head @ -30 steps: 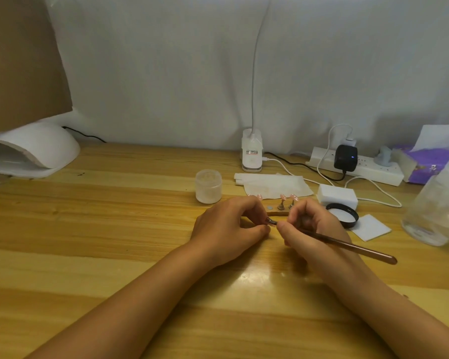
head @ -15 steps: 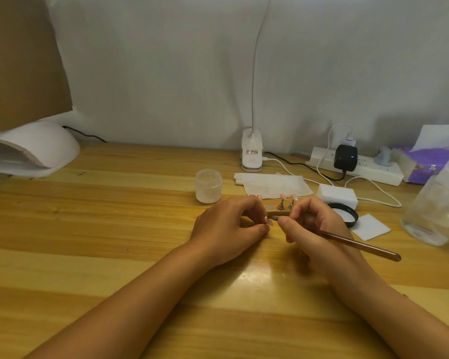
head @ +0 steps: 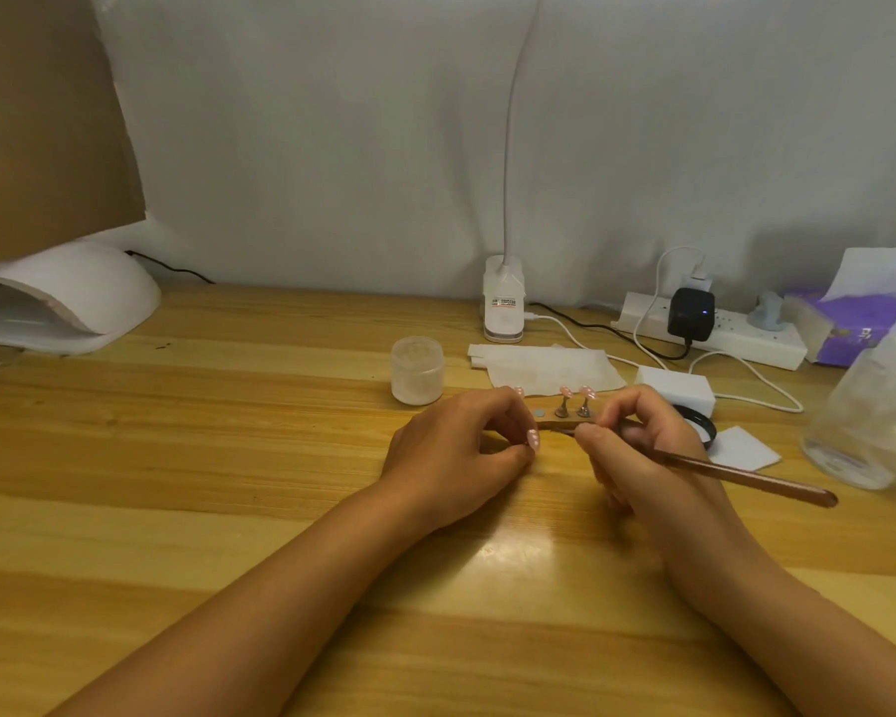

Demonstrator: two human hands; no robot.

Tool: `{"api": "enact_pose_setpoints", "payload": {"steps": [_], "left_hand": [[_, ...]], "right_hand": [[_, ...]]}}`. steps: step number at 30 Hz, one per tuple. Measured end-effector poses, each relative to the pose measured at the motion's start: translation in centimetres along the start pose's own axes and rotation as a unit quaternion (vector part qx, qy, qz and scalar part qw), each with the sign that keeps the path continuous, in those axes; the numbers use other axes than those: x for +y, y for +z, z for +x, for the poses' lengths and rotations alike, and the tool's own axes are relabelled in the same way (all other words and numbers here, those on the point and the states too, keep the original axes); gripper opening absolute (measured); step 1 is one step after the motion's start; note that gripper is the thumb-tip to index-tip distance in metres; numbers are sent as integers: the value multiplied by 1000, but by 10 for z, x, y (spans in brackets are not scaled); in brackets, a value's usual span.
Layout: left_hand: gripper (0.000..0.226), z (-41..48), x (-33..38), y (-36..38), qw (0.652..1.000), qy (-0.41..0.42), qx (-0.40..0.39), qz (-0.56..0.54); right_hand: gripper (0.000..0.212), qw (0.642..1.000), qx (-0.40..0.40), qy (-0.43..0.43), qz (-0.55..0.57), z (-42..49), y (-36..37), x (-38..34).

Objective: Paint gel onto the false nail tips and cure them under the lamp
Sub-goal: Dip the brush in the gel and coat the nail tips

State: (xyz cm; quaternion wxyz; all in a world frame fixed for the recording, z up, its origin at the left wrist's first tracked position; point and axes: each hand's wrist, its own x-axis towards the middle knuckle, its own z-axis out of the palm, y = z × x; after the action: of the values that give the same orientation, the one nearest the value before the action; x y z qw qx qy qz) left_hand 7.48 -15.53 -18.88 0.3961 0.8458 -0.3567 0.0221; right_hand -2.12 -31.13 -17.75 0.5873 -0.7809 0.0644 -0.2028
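Near the frosted round jar (head: pixel 417 370), the left hand (head: pixel 456 458) pinches a glossy pink nail tip (head: pixel 533 440); the right hand (head: pixel 637 458) grips a slim brown brush (head: pixel 746 478).

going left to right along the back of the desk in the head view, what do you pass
nail curing lamp → frosted jar → clip lamp base → black plug adapter → clear plastic bottle

Curing lamp (head: pixel 73 297) — cut off left; bottle (head: pixel 870 406) — right.
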Motion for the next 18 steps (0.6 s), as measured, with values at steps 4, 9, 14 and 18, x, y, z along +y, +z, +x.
{"api": "enact_pose_setpoints", "payload": {"steps": [4, 9, 14, 18], "left_hand": [[11, 0, 0, 0, 1000, -3, 1, -1], [12, 0, 1, 0, 1000, -10, 1, -6], [11, 0, 2, 0, 1000, -15, 1, -15], [14, 0, 3, -1, 1000, -18, 0, -11]], "right_hand": [[20, 999, -4, 7, 39, -2, 2, -6], [27, 999, -2, -9, 53, -5, 3, -11], [13, 1000, -3, 10, 28, -1, 2, -6], [9, 1000, -11, 5, -9, 1, 2, -1]]}}
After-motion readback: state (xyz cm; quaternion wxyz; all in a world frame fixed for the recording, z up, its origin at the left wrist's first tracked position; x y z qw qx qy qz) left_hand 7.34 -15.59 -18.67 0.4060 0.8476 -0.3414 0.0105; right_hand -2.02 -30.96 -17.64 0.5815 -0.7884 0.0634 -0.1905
